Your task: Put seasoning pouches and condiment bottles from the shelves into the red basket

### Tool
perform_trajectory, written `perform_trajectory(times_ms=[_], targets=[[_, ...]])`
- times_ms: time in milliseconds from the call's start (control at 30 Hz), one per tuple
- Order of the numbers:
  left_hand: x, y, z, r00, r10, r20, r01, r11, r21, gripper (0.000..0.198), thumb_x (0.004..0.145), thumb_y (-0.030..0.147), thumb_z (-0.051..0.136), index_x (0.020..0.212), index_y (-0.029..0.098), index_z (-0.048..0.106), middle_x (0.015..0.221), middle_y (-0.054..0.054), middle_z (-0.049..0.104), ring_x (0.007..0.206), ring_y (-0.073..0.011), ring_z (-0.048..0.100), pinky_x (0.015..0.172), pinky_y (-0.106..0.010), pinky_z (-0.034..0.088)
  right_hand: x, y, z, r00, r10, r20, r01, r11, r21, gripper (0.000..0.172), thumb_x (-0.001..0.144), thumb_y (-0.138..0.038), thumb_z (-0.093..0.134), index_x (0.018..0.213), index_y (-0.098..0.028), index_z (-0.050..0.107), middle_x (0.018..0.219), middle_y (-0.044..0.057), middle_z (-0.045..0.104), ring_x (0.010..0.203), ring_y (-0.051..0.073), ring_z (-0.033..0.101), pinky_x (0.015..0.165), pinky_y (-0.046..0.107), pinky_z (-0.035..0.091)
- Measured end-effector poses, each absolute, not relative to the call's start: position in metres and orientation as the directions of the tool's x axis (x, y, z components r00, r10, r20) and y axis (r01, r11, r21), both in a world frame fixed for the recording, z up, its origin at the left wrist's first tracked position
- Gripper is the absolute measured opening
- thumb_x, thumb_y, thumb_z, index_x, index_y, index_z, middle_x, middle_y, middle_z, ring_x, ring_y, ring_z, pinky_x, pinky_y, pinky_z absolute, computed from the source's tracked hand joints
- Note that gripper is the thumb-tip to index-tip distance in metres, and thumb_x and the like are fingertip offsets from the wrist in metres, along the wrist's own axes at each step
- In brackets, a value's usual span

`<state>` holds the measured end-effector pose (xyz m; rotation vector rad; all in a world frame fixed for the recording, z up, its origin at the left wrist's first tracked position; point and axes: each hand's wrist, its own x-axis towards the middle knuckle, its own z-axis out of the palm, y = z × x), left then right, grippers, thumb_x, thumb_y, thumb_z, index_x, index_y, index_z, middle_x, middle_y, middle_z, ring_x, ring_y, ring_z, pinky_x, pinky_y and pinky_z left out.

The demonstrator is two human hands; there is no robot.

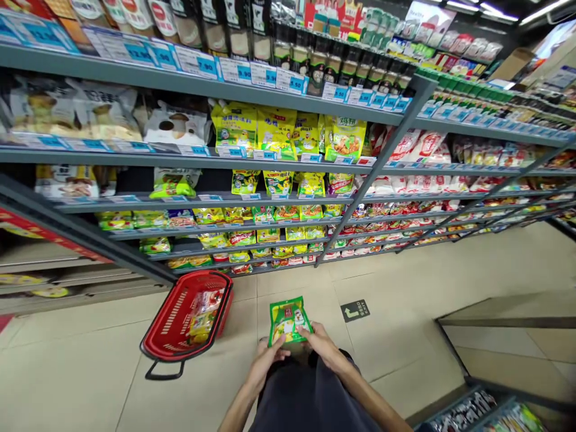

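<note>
Step in hand, as judged: green packet [288, 320] is held two-handed with its front turned up for reading. The grip is best placed on the near edge only, so the print is not covered. A light pinch is advised, since the pouch looks thin and soft and the contents could be crushed. The packet is best held flat and face-up, tipped slightly toward the eyes, so glare from the ceiling lights is reduced. Elbows are best tucked in, so the pouch is not swung at the shelves [270, 198].

Position: the packet is held low in front of the body, above the floor [405, 288], mid-scene. Left hand [265, 359] is clamped on its near-left corner, right hand [321, 343] on its near-right edge. Fingers of both are closed on it; thumb placement cannot be told. The packet's far edge is free. Red basket [171, 324] is set on the floor left of the hands, near but apart, with packets inside. Arrow sticker [355, 311] is seen on the floor right of the packet.
</note>
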<state>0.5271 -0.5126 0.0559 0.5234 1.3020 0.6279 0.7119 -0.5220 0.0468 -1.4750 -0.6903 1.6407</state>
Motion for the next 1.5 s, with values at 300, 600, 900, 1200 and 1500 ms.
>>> perform_trajectory(times_ms=[300,600,900,1200,1500], targets=[[0.578,-0.513,0.156,0.035,0.965,-0.259,0.039,0.258,0.965,0.045,0.082,0.053,0.074,0.097,0.011,0.069,0.082,-0.009,0.077,0.067,-0.018,0.067,0.065,-0.027,0.053,0.776,-0.499,0.156,-0.179,0.98,-0.082,-0.202,-0.118,-0.972,0.043,0.088,-0.049,0.07,0.121,-0.022,0.067,0.117,0.007,0.075,0.107,0.025,0.068,0.094,0.038,0.055],[0.656,-0.567,0.166,-0.093,0.956,-0.278,-0.083,0.271,0.959,0.044,0.079,0.052,0.077,0.096,0.012,0.069,0.076,-0.007,0.075,0.061,-0.0162,0.064,0.06,-0.027,0.053,0.839,-0.533,0.14,-0.299,0.953,-0.054,-0.256,-0.134,-0.957,0.041,0.092,-0.044,0.067,0.127,-0.023,0.063,0.126,0.009,0.071,0.111,0.027,0.068,0.099,0.041,0.055],[0.647,-0.585,0.18,-0.134,0.95,-0.281,-0.073,0.273,0.959,0.036,0.085,0.043,0.075,0.099,0.011,0.067,0.087,-0.01,0.077,0.065,-0.0157,0.065,0.065,-0.029,0.055,0.84,-0.524,0.143,-0.448,0.894,0.015,-0.229,-0.098,-0.968,0.038,0.092,-0.042,0.067,0.125,-0.023,0.066,0.118,0.006,0.075,0.107,0.025,0.069,0.096,0.036,0.055],[0.552,-0.569,0.166,-0.112,0.97,-0.217,-0.128,0.202,0.971,0.044,0.078,0.047,0.08,0.1,0.011,0.067,0.091,-0.014,0.078,0.073,-0.0231,0.072,0.059,-0.03,0.057,0.76,-0.512,0.151,-0.502,0.865,0.002,-0.078,-0.043,-0.996,0.038,0.091,-0.044,0.068,0.123,-0.023,0.069,0.123,0.009,0.074,0.11,0.029,0.069,0.101,0.043,0.053],[0.364,-0.604,0.194,-0.146,0.965,-0.217,0.002,0.22,0.976,0.042,0.08,0.044,0.078,0.106,0.012,0.078,0.1,-0.01,0.079,0.095,-0.0287,0.071,0.088,-0.037,0.057,0.569,-0.517,0.171,-0.581,0.791,-0.191,0.045,-0.202,-0.978,0.048,0.085,-0.049,0.075,0.122,-0.02,0.065,0.125,0.013,0.073,0.112,0.031,0.068,0.101,0.047,0.055]])
